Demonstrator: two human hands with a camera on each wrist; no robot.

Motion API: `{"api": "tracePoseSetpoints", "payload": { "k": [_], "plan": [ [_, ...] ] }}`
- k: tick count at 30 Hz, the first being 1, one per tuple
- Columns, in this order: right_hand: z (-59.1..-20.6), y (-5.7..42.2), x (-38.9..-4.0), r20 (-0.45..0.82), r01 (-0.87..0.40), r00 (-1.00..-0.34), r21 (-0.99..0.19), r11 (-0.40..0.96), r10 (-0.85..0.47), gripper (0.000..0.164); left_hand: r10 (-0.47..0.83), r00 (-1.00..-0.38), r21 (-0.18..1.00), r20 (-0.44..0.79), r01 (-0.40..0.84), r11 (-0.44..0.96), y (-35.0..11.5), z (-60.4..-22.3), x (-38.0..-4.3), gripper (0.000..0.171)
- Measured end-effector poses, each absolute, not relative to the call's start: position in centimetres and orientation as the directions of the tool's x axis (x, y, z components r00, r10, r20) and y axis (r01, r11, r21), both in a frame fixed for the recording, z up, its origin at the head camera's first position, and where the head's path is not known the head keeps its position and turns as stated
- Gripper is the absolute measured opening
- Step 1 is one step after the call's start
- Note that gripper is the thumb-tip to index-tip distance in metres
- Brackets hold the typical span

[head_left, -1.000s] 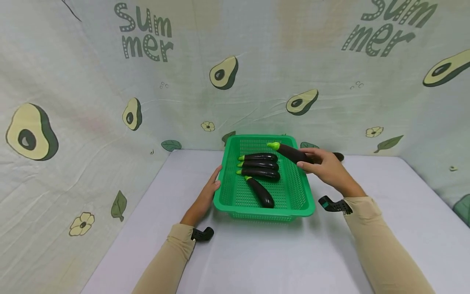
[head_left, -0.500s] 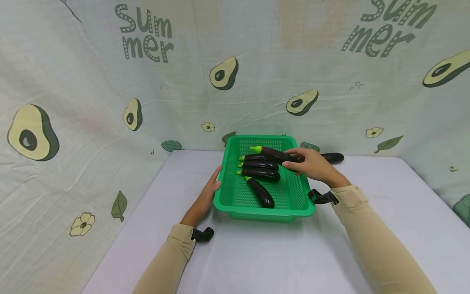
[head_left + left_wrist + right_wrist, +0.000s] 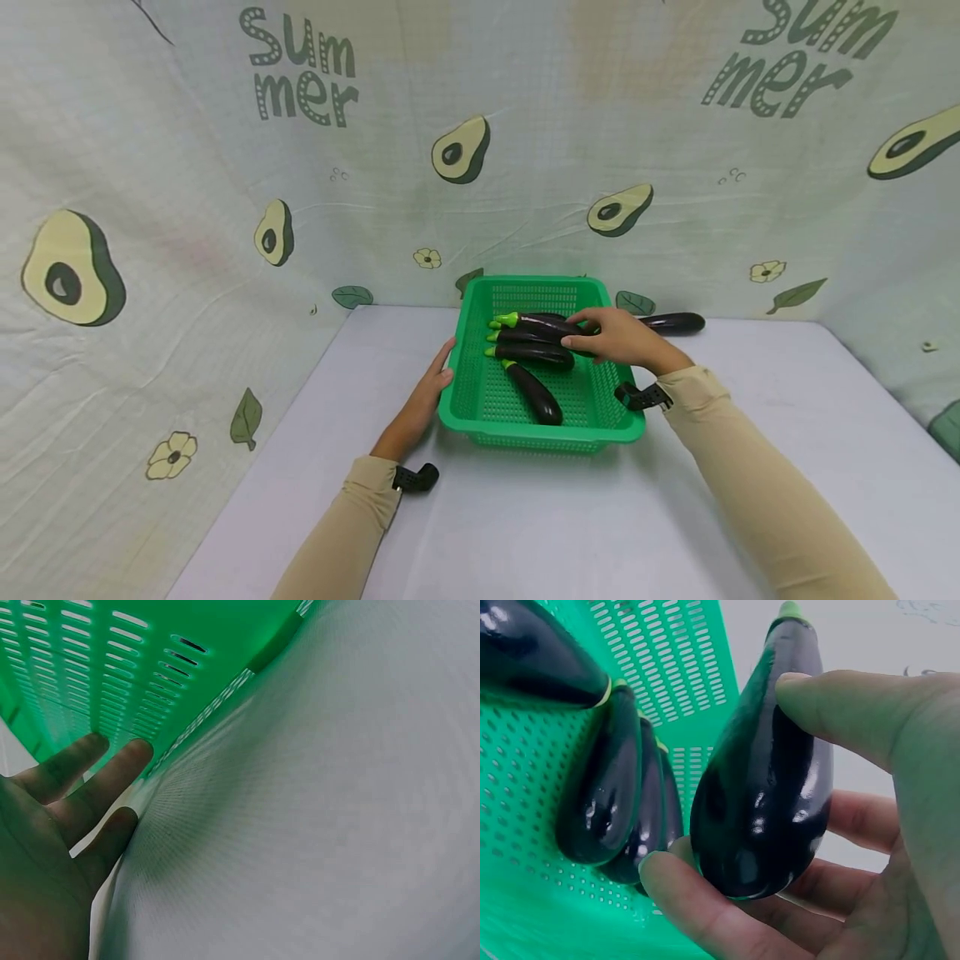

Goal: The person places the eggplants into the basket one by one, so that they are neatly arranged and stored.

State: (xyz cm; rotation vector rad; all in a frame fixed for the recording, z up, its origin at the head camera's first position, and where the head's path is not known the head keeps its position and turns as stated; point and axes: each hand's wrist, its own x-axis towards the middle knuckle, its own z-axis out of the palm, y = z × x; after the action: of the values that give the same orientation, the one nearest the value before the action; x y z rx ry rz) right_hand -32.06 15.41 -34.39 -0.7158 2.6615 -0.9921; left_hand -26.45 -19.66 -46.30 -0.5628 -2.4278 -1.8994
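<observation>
My right hand (image 3: pixel 622 340) grips a dark purple eggplant (image 3: pixel 761 780) with a green stem, between thumb and curled fingers. That eggplant hangs over the back part of a green plastic basket (image 3: pixel 540 433), its stem pointing left. Inside the basket, three eggplants lie side by side toward the back, partly covered by the held one. In front of them, another eggplant (image 3: pixel 534 393) lies slanted. My left hand (image 3: pixel 420 407) is at the basket's left side. In the left wrist view its straight fingers (image 3: pixel 112 784) rest along the slotted outer wall.
One more eggplant (image 3: pixel 678 323) lies on the white-covered table (image 3: pixel 510 533) behind my right hand, to the right of the basket. A cloth (image 3: pixel 525 217) printed with avocados rises behind the table and along its left side.
My right hand has carried the eggplant left and down, from above the basket's right rim to over the eggplants inside. The left hand and basket stay in place.
</observation>
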Motion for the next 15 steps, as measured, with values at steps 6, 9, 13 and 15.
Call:
{"api": "tracePoseSetpoints", "payload": {
  "k": [6,9,13,15],
  "plan": [
    [-34.1,15.1,-32.6,-0.066,-0.366,-0.858,-0.618,0.696,-0.510,0.064,0.265,-0.937,0.935,0.229,0.288,0.207,-19.5,-46.1,-26.4,0.061],
    [-34.1,14.8,-32.8,-0.079,-0.369,-0.857,-0.598,0.712,-0.510,0.064,0.258,-0.939,0.935,0.228,0.285,0.210,-19.5,-46.2,-26.4,0.061],
    [-34.3,14.5,-32.9,-0.093,-0.383,-0.841,-0.594,0.707,-0.533,0.064,0.259,-0.940,0.936,0.222,0.280,0.213,-19.6,-46.3,-26.4,0.061],
    [-34.5,14.3,-33.0,-0.095,-0.390,-0.836,-0.590,0.707,-0.541,0.064,0.266,-0.939,0.936,0.218,0.279,0.214,-19.6,-46.4,-26.5,0.060]
  ]
}}
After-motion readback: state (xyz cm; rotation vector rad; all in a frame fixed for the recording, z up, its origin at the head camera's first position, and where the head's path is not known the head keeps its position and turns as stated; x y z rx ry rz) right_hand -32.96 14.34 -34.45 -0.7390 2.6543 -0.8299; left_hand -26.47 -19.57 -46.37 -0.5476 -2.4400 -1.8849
